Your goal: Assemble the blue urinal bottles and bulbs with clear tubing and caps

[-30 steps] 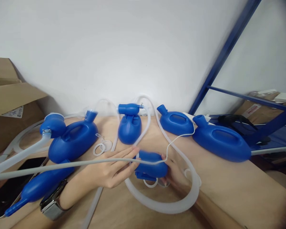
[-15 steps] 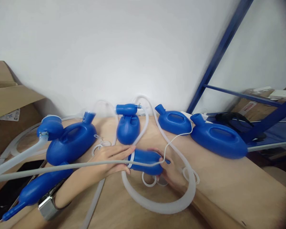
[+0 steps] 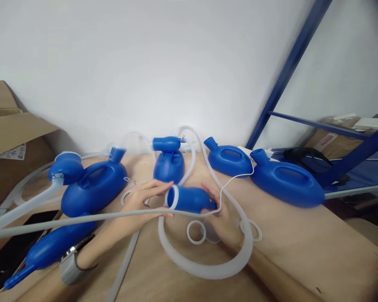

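Observation:
A blue plastic urinal cup (image 3: pixel 192 199) lies sideways in the air between my hands, with a white ring (image 3: pixel 175 197) around its open mouth, which faces left. My left hand (image 3: pixel 143 200) grips it at the ringed rim, fingers above and thumb below. Around the narrow end, my right hand (image 3: pixel 219 212) is closed with its fingers behind and thumb in front. Below the cup, a loose white ring (image 3: pixel 196 242) lies on the table, and a clear ribbed hose (image 3: pixel 204 270) curves under both hands.
Blue urinal bottles (image 3: pixel 288 184) stand along the wall. At left are a blue cup with hose (image 3: pixel 66 167), another blue cup (image 3: pixel 52 245), a phone (image 3: pixel 11 260) and a cardboard box (image 3: pixel 15 130). A grey cable (image 3: pixel 91 217) crosses in front. Blue shelving (image 3: pixel 286 75) rises at right.
The cup has turned so its mouth faces more toward me, and it has risen slightly. My left hand has shifted slightly, its fingers now at the rim's edge.

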`<state>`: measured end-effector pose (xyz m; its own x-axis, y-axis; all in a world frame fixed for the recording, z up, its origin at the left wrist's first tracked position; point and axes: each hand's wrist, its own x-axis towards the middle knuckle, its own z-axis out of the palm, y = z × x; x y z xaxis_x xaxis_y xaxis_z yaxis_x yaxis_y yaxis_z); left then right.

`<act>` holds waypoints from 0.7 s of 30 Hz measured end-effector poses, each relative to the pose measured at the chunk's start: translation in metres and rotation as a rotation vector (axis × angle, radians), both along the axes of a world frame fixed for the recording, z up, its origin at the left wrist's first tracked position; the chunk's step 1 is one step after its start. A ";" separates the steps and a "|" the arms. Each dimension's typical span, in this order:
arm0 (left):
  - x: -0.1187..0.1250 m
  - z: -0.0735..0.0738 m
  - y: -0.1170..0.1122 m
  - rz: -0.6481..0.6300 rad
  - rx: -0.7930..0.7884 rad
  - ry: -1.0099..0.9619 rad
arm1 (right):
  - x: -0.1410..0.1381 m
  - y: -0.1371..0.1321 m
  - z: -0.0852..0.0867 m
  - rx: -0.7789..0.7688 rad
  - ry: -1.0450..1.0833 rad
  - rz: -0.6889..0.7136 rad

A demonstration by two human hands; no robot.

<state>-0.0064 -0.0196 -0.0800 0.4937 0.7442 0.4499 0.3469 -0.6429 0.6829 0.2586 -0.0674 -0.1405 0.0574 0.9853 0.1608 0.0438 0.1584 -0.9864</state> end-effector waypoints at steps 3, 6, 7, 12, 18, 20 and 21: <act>0.004 -0.001 0.003 0.027 -0.013 -0.009 | -0.002 0.002 0.000 0.013 -0.023 -0.067; 0.009 -0.005 0.007 0.120 -0.170 -0.100 | -0.004 0.005 0.004 0.002 -0.028 -0.062; 0.010 -0.007 0.009 0.159 -0.248 -0.130 | -0.004 0.007 0.006 0.024 -0.021 -0.057; 0.011 -0.016 0.022 0.215 -0.481 -0.211 | -0.001 0.035 0.007 0.214 -0.101 -0.057; 0.000 -0.018 0.036 0.185 -0.532 -0.298 | -0.008 0.074 0.002 0.432 -0.209 -0.040; -0.002 -0.016 0.036 0.171 -0.548 -0.320 | -0.012 0.078 0.001 0.485 -0.218 -0.051; -0.003 -0.015 0.036 0.164 -0.558 -0.318 | -0.013 0.078 0.000 0.500 -0.220 -0.053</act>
